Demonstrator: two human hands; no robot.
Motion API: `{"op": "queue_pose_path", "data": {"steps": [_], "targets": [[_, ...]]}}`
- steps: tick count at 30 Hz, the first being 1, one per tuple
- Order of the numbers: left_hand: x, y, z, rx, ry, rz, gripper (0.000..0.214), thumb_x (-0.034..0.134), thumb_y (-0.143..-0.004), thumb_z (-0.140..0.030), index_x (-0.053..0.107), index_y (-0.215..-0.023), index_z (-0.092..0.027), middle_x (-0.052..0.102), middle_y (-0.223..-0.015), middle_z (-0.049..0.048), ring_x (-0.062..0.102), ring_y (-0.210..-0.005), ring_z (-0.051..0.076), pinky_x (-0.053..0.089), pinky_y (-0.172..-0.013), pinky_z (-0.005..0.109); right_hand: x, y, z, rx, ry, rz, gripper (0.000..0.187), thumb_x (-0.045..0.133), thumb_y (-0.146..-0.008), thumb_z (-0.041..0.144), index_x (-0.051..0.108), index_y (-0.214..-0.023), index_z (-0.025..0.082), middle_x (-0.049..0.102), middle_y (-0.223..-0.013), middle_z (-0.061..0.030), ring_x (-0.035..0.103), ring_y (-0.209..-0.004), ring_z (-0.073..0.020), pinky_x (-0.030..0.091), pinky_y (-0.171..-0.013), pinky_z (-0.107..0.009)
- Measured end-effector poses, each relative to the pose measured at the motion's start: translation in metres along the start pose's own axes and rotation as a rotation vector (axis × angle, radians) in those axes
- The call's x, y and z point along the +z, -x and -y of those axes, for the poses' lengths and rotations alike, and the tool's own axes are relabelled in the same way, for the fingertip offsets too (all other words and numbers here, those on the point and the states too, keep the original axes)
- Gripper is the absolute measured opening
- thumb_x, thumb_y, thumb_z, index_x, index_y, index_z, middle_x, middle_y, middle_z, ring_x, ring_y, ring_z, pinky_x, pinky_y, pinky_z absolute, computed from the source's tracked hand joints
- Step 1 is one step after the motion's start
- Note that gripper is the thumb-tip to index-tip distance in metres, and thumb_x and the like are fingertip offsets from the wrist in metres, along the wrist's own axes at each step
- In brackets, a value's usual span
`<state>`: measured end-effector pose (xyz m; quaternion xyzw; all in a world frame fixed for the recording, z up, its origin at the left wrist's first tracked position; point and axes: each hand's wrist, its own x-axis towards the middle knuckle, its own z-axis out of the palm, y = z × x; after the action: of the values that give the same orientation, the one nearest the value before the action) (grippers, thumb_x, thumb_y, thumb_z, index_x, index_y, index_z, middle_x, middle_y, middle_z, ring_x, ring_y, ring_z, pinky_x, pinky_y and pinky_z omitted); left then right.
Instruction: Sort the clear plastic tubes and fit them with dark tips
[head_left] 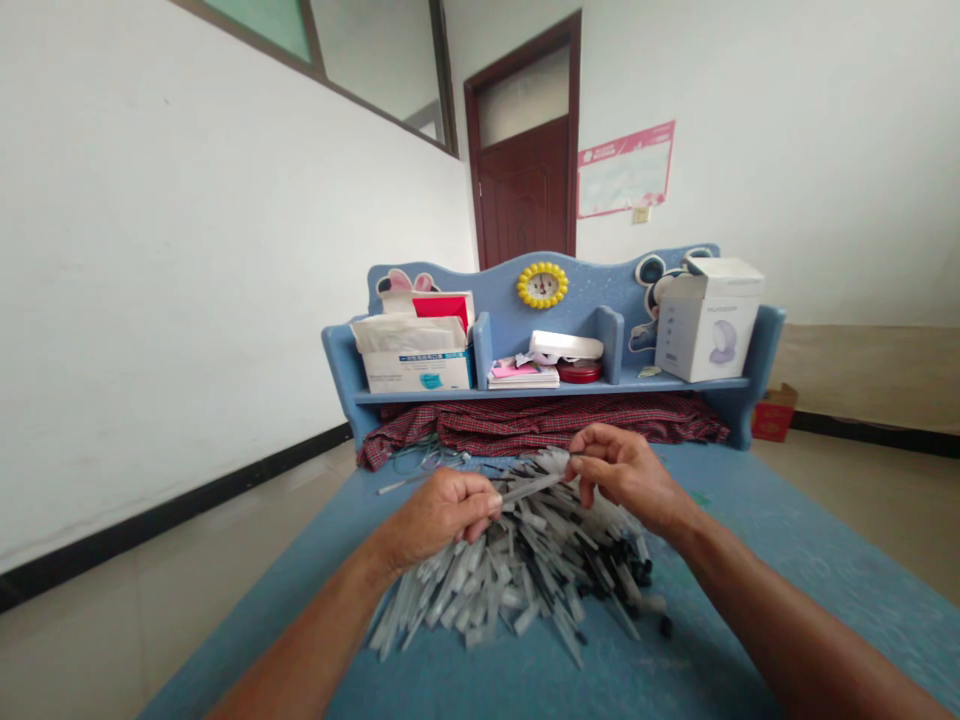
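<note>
Over the middle of the desk, my left hand (450, 505) is closed on the near end of a slim translucent pen-like tube (531, 488). At the tube's other end my right hand (619, 470) pinches with thumb and fingers; something small and dark shows at its fingertips, too small to name. Both hands hover just above a large heap of similar pen-like pieces (487, 585), whitish and see-through, many with black parts. Part of the heap is hidden behind my hands.
A blue desk (285, 640) carries a blue shelf (540, 394) at its back, with a face mask box (420, 370), a red round tin (580, 371) and a white box (712, 320). A checkered cloth (495, 425) lies bunched beneath. Thin loose pieces (401, 487) lie left of the heap.
</note>
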<state>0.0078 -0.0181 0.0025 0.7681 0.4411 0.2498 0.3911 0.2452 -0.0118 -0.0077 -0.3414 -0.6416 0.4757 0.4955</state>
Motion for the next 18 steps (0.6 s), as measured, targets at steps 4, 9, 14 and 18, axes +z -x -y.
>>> {"op": "queue_pose_path", "data": {"steps": [4,9,14,18], "targets": [[0.002,0.000,0.000,-0.002,-0.026,0.021,0.033,0.050,-0.078,-0.043,0.058,-0.068,-0.013,0.047,-0.046,-0.0044,0.035,-0.042,0.007,0.028,-0.044,0.018,0.007,0.001,-0.002,0.007,0.013,0.019,0.012,0.057,-0.067,0.018,0.049,-0.076,0.017,0.058,-0.053,0.0054,0.051,-0.037,-0.0068,0.028,-0.034,-0.016],[-0.006,0.002,-0.001,-0.011,-0.036,-0.001,0.031,0.052,-0.077,-0.042,0.056,-0.064,-0.013,0.048,-0.048,-0.0041,0.037,-0.044,0.007,0.030,-0.046,0.018,0.002,-0.003,-0.003,-0.004,0.037,-0.110,0.014,0.058,-0.064,0.019,0.051,-0.075,0.016,0.061,-0.055,0.0034,0.050,-0.036,-0.0065,0.028,-0.033,-0.016],[-0.039,0.006,0.010,-0.059,-0.124,-0.110,0.029,0.056,-0.074,-0.041,0.058,-0.063,-0.014,0.053,-0.051,-0.0026,0.044,-0.047,0.009,0.033,-0.047,0.019,-0.013,-0.011,-0.011,-0.061,-0.002,-0.369,0.020,0.062,-0.063,0.026,0.050,-0.075,0.016,0.061,-0.054,0.0026,0.048,-0.034,-0.0074,0.028,-0.031,-0.017],[-0.060,0.008,0.023,-0.096,-0.132,-0.213,0.028,0.058,-0.071,-0.041,0.060,-0.063,-0.014,0.055,-0.052,-0.0022,0.047,-0.049,0.010,0.035,-0.049,0.020,-0.013,-0.013,-0.020,-0.118,0.081,-0.433,0.017,0.062,-0.065,0.025,0.051,-0.075,0.017,0.054,-0.044,0.0063,0.046,-0.034,-0.0081,0.030,-0.033,-0.017]]}}
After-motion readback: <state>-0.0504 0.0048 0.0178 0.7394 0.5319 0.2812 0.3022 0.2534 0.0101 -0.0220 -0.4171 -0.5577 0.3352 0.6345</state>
